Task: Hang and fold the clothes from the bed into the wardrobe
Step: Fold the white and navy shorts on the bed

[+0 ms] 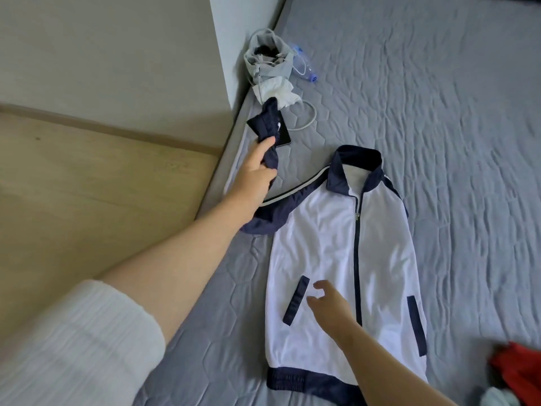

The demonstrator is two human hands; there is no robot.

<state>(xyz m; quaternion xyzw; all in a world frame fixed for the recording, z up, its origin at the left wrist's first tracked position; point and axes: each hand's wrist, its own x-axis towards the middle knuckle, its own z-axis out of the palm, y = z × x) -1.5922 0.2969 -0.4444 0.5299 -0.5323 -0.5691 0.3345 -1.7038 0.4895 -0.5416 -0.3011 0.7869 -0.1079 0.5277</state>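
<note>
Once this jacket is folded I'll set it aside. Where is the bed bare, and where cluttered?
Bare: the mattress stretch right of the jacket, beyond the red clothes. A narrow strip left of the jacket's hem. Crowded: the wall corner, with bag, bottle, tissue, cable and phone, where the left hand grips the sleeve.

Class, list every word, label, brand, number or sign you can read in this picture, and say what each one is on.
None: no text can be read anywhere in this view.
Plastic bottle: blue markings, too blurred to read.
Jacket: no print, badge or brand shows on its white front.
Dark phone: mostly covered by the sleeve; no writing shows.
</note>
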